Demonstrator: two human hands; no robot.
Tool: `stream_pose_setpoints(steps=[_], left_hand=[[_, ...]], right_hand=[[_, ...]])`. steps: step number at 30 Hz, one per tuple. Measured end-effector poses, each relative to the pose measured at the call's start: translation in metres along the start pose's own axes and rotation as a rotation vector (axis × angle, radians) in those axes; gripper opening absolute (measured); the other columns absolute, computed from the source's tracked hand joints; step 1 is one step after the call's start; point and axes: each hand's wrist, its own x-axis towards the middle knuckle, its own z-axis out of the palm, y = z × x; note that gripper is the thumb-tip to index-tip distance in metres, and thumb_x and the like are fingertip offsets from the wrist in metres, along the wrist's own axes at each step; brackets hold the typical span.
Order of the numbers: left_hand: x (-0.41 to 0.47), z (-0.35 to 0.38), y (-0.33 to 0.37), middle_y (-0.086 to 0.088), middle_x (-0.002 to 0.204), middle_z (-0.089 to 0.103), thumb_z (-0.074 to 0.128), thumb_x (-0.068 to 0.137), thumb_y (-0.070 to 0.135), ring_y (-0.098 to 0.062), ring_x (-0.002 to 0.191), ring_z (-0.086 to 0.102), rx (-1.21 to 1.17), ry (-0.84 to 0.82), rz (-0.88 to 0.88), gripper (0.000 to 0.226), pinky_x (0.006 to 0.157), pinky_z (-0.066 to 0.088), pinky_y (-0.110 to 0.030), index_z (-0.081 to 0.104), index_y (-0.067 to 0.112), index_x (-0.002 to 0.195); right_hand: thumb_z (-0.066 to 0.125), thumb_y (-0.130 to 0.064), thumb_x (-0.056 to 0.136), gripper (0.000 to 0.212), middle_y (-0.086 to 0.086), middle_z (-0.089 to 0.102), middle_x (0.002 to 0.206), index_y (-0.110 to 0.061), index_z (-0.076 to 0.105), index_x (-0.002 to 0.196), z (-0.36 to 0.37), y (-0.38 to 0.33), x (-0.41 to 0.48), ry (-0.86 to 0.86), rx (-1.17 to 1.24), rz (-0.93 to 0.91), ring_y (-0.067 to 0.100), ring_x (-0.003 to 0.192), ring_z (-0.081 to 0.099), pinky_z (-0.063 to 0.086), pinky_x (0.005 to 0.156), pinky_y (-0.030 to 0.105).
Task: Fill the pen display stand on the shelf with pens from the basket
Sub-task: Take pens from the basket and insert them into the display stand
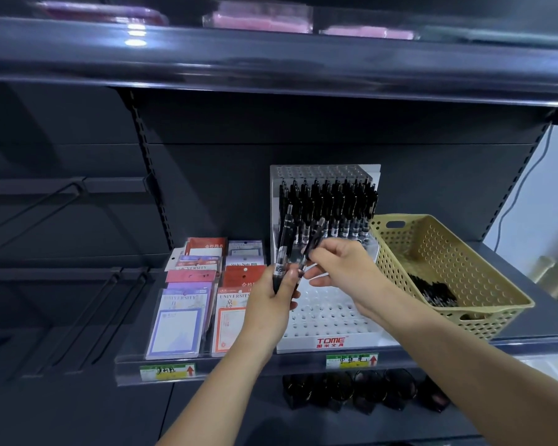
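Note:
A white pen display stand [327,326] with a holed top sits on the shelf; black pens [332,201] fill its back rows and the front holes are bare. My left hand [269,299] grips a small bunch of black pens [284,239] upright in front of the stand. My right hand [339,265] pinches one black pen [316,235] beside that bunch, over the stand's middle. A tan perforated basket [484,262] stands to the right with several black pens [435,291] at its bottom.
Packs of sticky notes and notepads [203,284] lie left of the stand behind a clear shelf lip [161,365] with price labels. Dark shelf above [271,69] overhangs. Black round items [361,391] sit on the shelf below.

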Motion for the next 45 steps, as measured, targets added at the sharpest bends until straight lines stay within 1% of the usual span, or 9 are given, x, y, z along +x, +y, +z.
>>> stream_pose_setpoints(steps=[8,12,18,22,26,30,36,42,45], left_hand=[[0.005,-0.01,-0.004,0.008,0.08,0.053,0.046,0.097,0.027,-0.008,0.081,0.054,-0.07,0.115,-0.036,0.015,0.079,0.051,-0.023,0.061,0.027,0.099],[0.005,-0.016,-0.002,0.003,0.076,0.051,0.046,0.096,0.033,-0.01,0.078,0.053,-0.051,0.145,-0.065,0.015,0.072,0.049,-0.017,0.058,0.023,0.095],[0.005,-0.021,-0.001,0.0,0.076,0.048,0.045,0.096,0.035,-0.012,0.072,0.052,-0.015,0.153,-0.092,0.016,0.067,0.047,-0.018,0.055,0.027,0.087],[0.006,-0.023,-0.003,0.0,0.068,0.042,0.047,0.094,0.037,-0.012,0.065,0.044,0.036,0.173,-0.087,0.028,0.075,0.049,-0.032,0.056,0.011,0.089],[0.005,-0.023,-0.003,0.001,0.065,0.037,0.047,0.094,0.037,-0.011,0.06,0.04,0.074,0.18,-0.079,0.04,0.063,0.04,-0.023,0.054,-0.002,0.1],[0.004,-0.025,0.0,0.003,0.064,0.034,0.047,0.093,0.04,-0.011,0.06,0.038,0.084,0.165,-0.079,0.039,0.063,0.039,-0.024,0.054,0.001,0.094],[0.002,-0.023,0.003,0.004,0.063,0.034,0.047,0.094,0.039,-0.011,0.059,0.037,0.097,0.143,-0.078,0.029,0.06,0.037,-0.024,0.053,0.012,0.084],[0.002,-0.02,0.001,0.0,0.063,0.027,0.046,0.095,0.037,-0.013,0.058,0.028,0.118,0.119,-0.078,0.035,0.055,0.025,-0.028,0.038,0.015,0.068],[0.001,-0.019,0.0,-0.002,0.066,0.031,0.044,0.095,0.039,-0.013,0.06,0.03,0.115,0.087,-0.068,0.031,0.056,0.028,-0.025,0.046,0.017,0.073]], right_hand=[[0.054,-0.004,0.09,0.013,0.008,0.068,0.077,-0.006,0.062,0.081,-0.026,-0.021,0.015,0.178,-0.21,-0.113,0.018,0.073,0.068,0.058,0.07,0.029],[0.056,-0.007,0.089,0.015,0.007,0.071,0.074,-0.004,0.067,0.079,-0.037,-0.037,0.027,0.352,-0.31,-0.253,0.027,0.078,0.07,0.058,0.071,0.04],[0.055,-0.011,0.085,0.018,0.017,0.07,0.077,-0.005,0.069,0.076,-0.034,-0.044,0.039,0.406,-0.373,-0.315,0.039,0.074,0.065,0.052,0.058,0.037],[0.055,-0.012,0.085,0.019,0.022,0.069,0.078,-0.001,0.069,0.078,-0.032,-0.041,0.043,0.387,-0.451,-0.347,0.026,0.057,0.053,0.048,0.053,0.036],[0.056,-0.012,0.085,0.02,0.026,0.067,0.079,0.002,0.067,0.076,-0.03,-0.03,0.049,0.313,-0.5,-0.307,0.032,0.058,0.056,0.054,0.062,0.039],[0.057,-0.012,0.085,0.025,0.029,0.06,0.069,0.01,0.063,0.073,-0.026,-0.019,0.052,0.266,-0.583,-0.272,0.02,0.054,0.043,0.042,0.056,0.028],[0.055,-0.012,0.085,0.026,0.028,0.061,0.07,0.01,0.063,0.074,-0.025,-0.013,0.055,0.271,-0.622,-0.241,0.02,0.054,0.045,0.052,0.058,0.041],[0.053,-0.008,0.085,0.024,0.024,0.057,0.064,0.009,0.062,0.071,-0.024,-0.011,0.056,0.266,-0.646,-0.242,0.021,0.054,0.045,0.054,0.06,0.042],[0.056,-0.01,0.087,0.025,0.02,0.061,0.065,0.003,0.063,0.067,-0.025,-0.008,0.052,0.258,-0.626,-0.246,0.018,0.054,0.047,0.05,0.059,0.032]])
